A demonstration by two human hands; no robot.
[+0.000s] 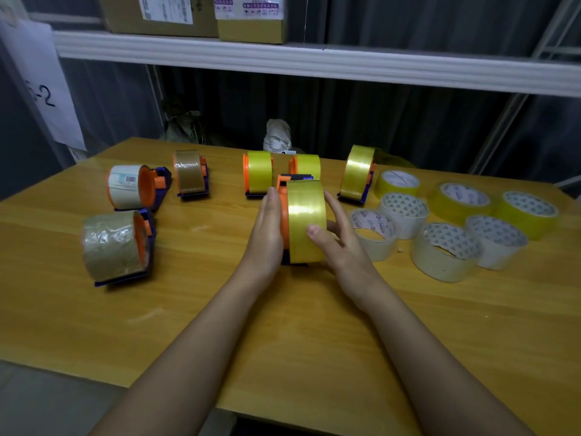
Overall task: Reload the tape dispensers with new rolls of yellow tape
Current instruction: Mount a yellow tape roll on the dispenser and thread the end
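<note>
- We saw a wooden table (94, 325) under everything.
- We had a white shelf (314, 62) running across above it.
- Two cardboard boxes (163, 14) sat side by side on that shelf, both with printed labels.
- A paper sheet (47, 89) marked "-2" hung at left.
- A crumpled white bag (277, 135) lay behind the table's far edge.

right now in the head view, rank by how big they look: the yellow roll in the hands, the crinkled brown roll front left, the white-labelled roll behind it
1. crinkled brown roll
2. yellow roll, close to it in size
3. white-labelled roll
The last sits farther from the camera, so true sizes may match.
</note>
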